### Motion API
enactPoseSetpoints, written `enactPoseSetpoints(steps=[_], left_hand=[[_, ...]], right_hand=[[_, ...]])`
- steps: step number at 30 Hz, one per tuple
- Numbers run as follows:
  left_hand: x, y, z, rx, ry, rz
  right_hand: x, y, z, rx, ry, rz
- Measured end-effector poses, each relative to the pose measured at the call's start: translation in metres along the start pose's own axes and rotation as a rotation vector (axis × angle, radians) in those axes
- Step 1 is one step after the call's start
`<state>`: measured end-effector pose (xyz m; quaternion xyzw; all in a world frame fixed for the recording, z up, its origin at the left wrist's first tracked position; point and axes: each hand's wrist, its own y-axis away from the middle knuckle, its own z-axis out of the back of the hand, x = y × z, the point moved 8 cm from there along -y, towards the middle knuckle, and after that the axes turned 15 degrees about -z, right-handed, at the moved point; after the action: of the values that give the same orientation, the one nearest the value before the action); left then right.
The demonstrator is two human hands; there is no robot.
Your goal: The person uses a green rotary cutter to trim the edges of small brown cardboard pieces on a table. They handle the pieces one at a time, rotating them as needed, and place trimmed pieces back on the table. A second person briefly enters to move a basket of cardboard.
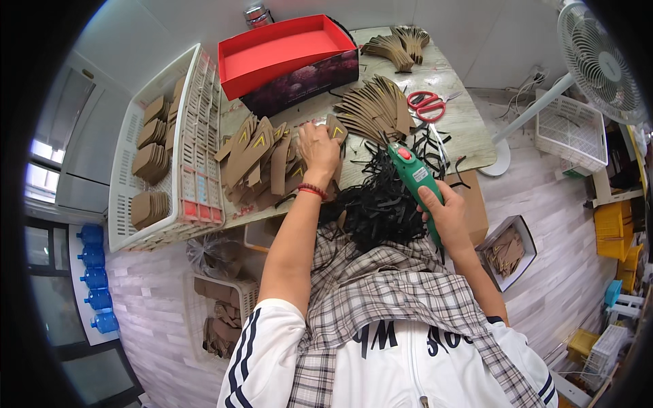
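Worktable (471, 139) is kinda buried, brown pieces (255, 160) heaped at my 11 o'clock, left hand (320, 149) resting fingers at a yellow-marked piece (338, 129) near 12 (can't tell if they're pinching it), right hand (445, 216) wrapped round the green tool (416, 177) at 1, beside black strips (381, 211).

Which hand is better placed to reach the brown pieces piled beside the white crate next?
Probably the left hand: it is right at those brown pieces, nearer the white crate. The right hand is farther off and is wrapped around a green tool.
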<state>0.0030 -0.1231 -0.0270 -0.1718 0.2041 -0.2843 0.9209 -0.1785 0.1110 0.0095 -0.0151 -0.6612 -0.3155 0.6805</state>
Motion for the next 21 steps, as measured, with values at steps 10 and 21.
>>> enactPoseSetpoints(steps=[10, 21], left_hand=[[0.005, 0.006, 0.02, -0.325, 0.391, 0.049], [-0.038, 0.025, 0.028, -0.486, 1.76, 0.594]], right_hand=[[-0.003, -0.007, -0.01, 0.025, 0.004, 0.007], [0.003, 0.003, -0.017, 0.013, 0.002, 0.072]])
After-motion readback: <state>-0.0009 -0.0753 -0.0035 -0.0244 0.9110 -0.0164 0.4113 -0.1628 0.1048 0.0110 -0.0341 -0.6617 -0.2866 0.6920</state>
